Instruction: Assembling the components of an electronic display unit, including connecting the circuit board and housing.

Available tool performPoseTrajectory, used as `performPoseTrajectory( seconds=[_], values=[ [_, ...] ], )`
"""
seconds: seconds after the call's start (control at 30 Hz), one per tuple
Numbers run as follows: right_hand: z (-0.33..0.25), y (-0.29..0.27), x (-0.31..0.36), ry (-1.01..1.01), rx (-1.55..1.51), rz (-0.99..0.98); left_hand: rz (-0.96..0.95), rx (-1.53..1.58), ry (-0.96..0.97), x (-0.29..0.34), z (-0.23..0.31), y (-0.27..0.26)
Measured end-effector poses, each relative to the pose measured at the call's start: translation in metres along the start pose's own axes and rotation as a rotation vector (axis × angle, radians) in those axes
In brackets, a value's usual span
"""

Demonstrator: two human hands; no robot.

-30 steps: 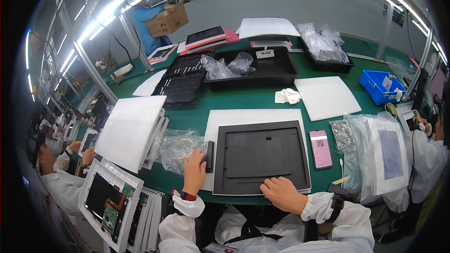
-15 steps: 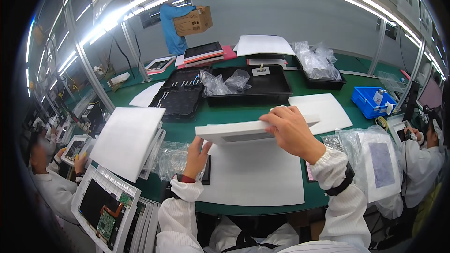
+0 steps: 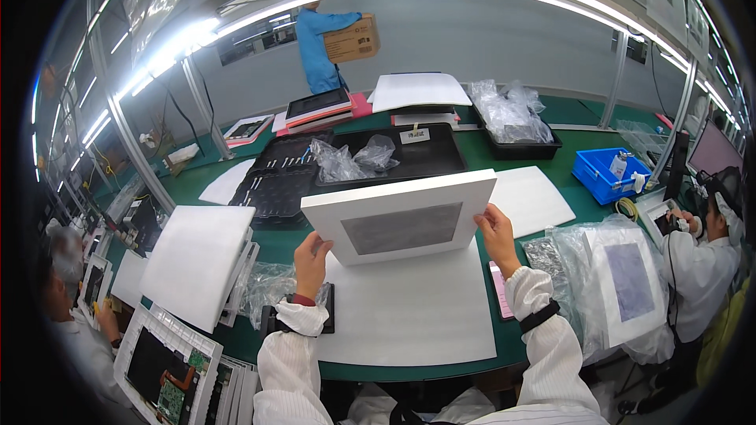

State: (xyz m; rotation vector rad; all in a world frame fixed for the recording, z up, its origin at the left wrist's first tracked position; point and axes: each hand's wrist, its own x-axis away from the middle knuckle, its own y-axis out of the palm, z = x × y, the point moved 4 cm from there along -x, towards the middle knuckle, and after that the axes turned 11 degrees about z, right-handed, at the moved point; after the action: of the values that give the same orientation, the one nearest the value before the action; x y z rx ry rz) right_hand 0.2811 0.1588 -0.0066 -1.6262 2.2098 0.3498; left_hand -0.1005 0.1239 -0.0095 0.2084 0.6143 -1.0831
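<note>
A white rectangular frame with a grey panel in its middle (image 3: 403,228) is held up and tilted, its panel face toward me. My left hand (image 3: 312,261) grips its lower left corner, thumb in front. At the right side edge, my right hand (image 3: 496,234) closes on it with the fingers partly behind. Under the frame lies a white foam sheet (image 3: 409,315) on the green table. A dark object (image 3: 327,311) shows beside my left wrist, and a pink-faced flat item (image 3: 501,291) sits near my right wrist.
Behind stand a black tray (image 3: 425,149) with clear plastic and a black tool case (image 3: 279,189). At left are a foam-topped stack (image 3: 193,260) and an opened housing with circuit boards (image 3: 161,362). Right: a wrapped white frame (image 3: 630,283), a blue basket (image 3: 606,177). Co-workers sit on both sides.
The frame has turned from nearly edge-on to showing its panel face. My right hand moved from its top edge down to its right side. The person with the carton shifted right.
</note>
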Motion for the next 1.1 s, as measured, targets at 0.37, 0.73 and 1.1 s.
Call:
performPoseTrajectory(
  seconds=[0.37,0.73,1.1],
  values=[
    [-0.098,-0.029,-0.002,-0.106,-0.036,0.03,-0.027,0.214,-0.058,-0.018,0.063,-0.013],
    [-0.015,-0.051,0.07,0.338,0.293,-0.183,-0.319,-0.015,-0.672,0.054,0.027,-0.022],
    [0.031,-0.039,0.098,0.346,0.58,-0.321,-0.359,-0.112,-0.749,0.09,-0.007,-0.021]
  ],
)
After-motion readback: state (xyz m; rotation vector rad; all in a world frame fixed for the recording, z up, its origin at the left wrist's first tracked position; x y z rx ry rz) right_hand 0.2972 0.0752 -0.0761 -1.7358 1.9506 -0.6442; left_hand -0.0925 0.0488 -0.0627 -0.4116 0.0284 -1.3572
